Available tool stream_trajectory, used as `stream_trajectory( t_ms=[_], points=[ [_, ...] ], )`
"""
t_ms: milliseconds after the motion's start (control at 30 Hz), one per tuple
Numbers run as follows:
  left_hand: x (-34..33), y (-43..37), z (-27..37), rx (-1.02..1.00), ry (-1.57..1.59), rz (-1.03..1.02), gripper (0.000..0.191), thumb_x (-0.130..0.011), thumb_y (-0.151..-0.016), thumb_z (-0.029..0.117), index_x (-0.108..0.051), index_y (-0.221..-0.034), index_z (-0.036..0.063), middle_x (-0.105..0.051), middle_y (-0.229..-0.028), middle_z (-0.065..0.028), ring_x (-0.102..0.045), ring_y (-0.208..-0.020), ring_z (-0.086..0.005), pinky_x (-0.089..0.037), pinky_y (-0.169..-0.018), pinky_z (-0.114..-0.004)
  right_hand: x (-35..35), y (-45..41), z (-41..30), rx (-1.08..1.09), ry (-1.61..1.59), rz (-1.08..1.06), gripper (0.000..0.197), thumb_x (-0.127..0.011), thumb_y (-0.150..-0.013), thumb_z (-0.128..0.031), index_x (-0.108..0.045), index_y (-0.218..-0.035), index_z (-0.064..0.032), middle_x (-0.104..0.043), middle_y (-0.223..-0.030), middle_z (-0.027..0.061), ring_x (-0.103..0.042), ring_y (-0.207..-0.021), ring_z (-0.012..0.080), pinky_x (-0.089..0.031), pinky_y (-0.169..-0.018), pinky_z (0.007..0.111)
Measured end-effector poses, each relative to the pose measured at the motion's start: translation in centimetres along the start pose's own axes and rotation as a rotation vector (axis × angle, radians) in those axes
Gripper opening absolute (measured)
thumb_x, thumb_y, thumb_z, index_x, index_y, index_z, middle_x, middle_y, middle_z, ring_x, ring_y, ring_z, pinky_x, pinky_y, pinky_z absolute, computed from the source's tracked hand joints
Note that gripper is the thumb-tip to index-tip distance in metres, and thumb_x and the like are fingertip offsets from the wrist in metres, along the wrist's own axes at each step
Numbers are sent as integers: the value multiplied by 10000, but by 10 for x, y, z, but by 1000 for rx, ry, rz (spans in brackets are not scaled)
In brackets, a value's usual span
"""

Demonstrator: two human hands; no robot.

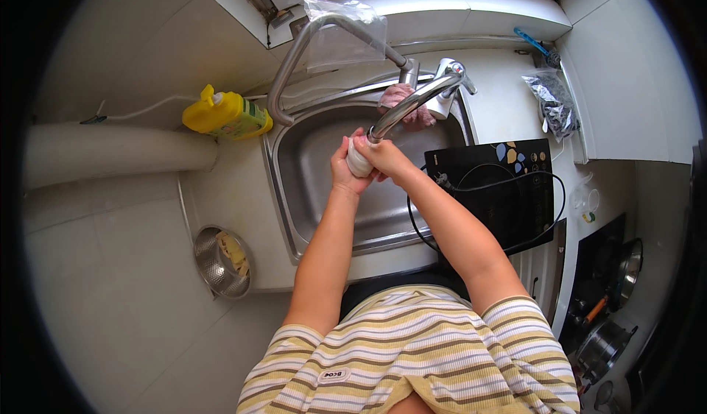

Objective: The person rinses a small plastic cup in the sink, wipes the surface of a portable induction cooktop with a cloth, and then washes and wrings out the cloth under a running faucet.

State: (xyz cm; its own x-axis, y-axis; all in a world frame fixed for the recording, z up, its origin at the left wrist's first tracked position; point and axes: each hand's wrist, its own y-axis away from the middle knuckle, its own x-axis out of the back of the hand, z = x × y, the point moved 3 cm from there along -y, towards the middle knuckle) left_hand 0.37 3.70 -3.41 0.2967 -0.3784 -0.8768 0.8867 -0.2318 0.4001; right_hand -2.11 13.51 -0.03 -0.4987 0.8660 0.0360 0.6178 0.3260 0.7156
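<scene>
Over the stainless steel sink (315,193), a rounded white object (359,159) sits between my two hands; its kind cannot be told. My left hand (346,165) cups it from the left side. From the right, my right hand (386,157) lies over it, fingers curled round it. The curved chrome faucet (411,105) ends directly above my right hand. Whether water runs is hidden by the hands. A pink cloth (399,96) hangs at the faucet's base, behind the spout.
A yellow detergent bottle (226,114) lies left of the sink. A perforated metal basket (209,265) with yellowish pieces stands at the lower left. At right, a black induction cooktop (491,210) with its cable overlaps the sink edge. A grey pipe (293,60) holds a plastic bag (348,36).
</scene>
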Motion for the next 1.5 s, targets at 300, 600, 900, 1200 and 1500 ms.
stream_trajectory(
  t_ms=[300,600,900,1200,1500],
  points=[
    [5,-57,-32,171,-120,18,318,-619,-808,234,-568,-1023,5,-595,-957,-143,-595,-945,-306,-512,-778,-492,127,56,-35,261,897,548,356,-658,-745,-423,-698,-750,-69,-657,-747,148,-637,-736,322,-506,-677,418],
    [-4,-42,-13,65,-158,-22,277,-532,-862,221,-555,-1049,18,-605,-966,-146,-607,-924,-307,-518,-760,-492,219,27,-42,415,587,548,140,-622,-769,-158,-706,-813,-55,-658,-748,155,-644,-723,303,-508,-697,369],
    [-8,-26,-8,47,-204,71,182,-467,-854,137,-558,-922,-4,-603,-865,-169,-618,-800,-309,-538,-665,-461,251,26,-35,459,958,799,103,-627,-743,-100,-709,-780,-50,-650,-773,184,-631,-749,344,-499,-745,396],
    [-85,5,-56,-152,-623,-76,118,-589,-812,146,-581,-863,40,-598,-836,-102,-580,-761,-216,-487,-723,-338,86,61,39,5,-546,-585,733,-597,-717,-648,-508,-1201,-105,-617,-1038,134,-631,-901,294,-544,-696,444],
    [-119,-16,-22,114,-1285,148,408,-492,-905,445,-590,-903,49,-616,-845,-124,-600,-825,-215,-482,-681,-378,94,64,-15,63,-401,-543,327,-733,-697,-57,-572,-976,0,-620,-839,122,-635,-710,237,-563,-623,366]
  ],
)
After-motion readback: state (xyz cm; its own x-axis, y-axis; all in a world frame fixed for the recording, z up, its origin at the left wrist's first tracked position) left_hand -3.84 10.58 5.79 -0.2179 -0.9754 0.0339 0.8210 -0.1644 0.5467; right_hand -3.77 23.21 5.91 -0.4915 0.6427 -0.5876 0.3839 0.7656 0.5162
